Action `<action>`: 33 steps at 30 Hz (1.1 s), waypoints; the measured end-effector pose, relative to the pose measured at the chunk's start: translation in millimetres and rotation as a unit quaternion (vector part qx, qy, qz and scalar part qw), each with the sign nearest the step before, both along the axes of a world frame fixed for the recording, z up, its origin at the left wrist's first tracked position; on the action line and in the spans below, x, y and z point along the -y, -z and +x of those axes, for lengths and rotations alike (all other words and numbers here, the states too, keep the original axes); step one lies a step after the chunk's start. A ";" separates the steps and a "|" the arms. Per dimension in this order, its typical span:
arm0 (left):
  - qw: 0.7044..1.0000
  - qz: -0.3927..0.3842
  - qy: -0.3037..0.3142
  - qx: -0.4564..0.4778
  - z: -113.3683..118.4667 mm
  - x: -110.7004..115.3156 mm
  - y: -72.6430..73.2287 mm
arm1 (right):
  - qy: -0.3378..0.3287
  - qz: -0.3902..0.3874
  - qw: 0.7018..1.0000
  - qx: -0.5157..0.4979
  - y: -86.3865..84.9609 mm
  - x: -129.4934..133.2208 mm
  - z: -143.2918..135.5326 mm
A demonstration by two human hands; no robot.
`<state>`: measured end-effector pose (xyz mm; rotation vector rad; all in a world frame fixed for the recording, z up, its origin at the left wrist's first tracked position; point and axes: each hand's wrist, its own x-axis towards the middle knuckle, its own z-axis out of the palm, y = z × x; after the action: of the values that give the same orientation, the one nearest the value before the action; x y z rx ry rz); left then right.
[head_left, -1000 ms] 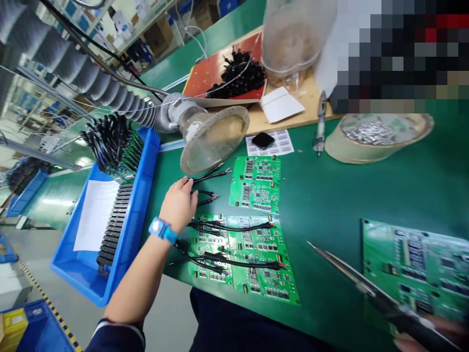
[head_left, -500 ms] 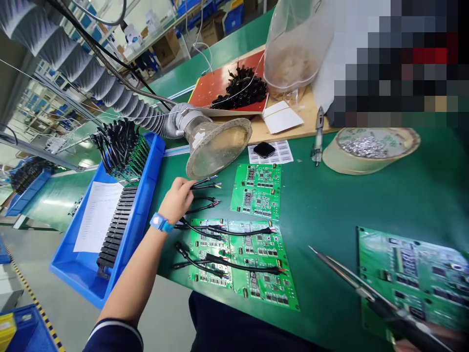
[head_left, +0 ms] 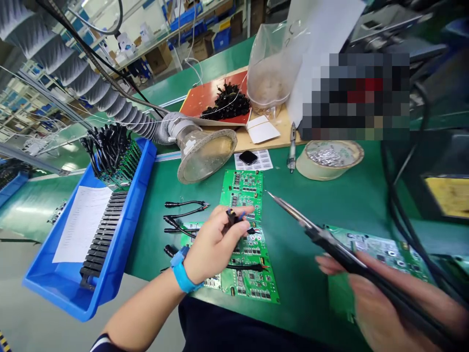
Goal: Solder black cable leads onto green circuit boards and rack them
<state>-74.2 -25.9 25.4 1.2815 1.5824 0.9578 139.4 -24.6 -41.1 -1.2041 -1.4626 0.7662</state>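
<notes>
My left hand, with a blue band at the wrist, pinches a short black cable above the green circuit boards. Most of that cable is hidden by my fingers. My right hand is closed around a soldering iron, its thin tip pointing left towards the upper boards with their digit displays. Several black cables lie on the table and across the lower boards. Beneath my right hand is another green board, partly covered.
At left stands a blue bin with boards, cables and a paper sheet. A fume extractor hood hangs over the table. Farther back are a roll of solder wire, a pen, a black pile of parts and a plastic bag.
My left hand has moved right from the loose cables and now holds one over the boards. The soldering iron in my right hand has come up and left. The view has shifted somewhat.
</notes>
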 end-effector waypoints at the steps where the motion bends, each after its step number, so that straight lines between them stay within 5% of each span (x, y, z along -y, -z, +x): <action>1: 1.000 -0.005 0.001 0.009 2.7 -0.9 1.2 | 0.001 -0.012 1.000 -0.020 -5.9 -2.9 -8.6; 5: 0.996 -0.031 -0.045 0.077 16.3 -2.4 8.3 | -0.018 -0.037 0.995 -0.086 -19.8 -13.3 -35.3; 10: 0.997 -0.016 -0.060 0.052 34.6 -1.2 13.8 | -0.045 -0.092 0.990 -0.093 -16.7 -18.5 -43.5; 18: 0.993 0.071 0.039 -0.088 36.9 7.4 18.9 | -0.034 0.010 0.999 0.013 -27.8 -19.0 -35.6; 24: 0.940 0.116 0.176 -0.268 26.8 11.3 19.7 | -0.123 0.120 0.981 0.087 -19.1 -27.9 -27.2; 30: 0.975 0.129 0.044 -0.178 32.8 5.0 19.4 | 0.015 -0.002 0.999 -0.037 -7.2 -10.1 -39.1; 33: 0.953 0.167 0.070 -0.243 28.6 7.9 12.9 | 0.045 -0.030 0.997 -0.060 -4.6 -2.4 -36.1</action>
<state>-45.5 -33.8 12.4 1.9570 1.7054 0.8886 103.3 -22.1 -36.5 -1.2400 -1.2868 0.8112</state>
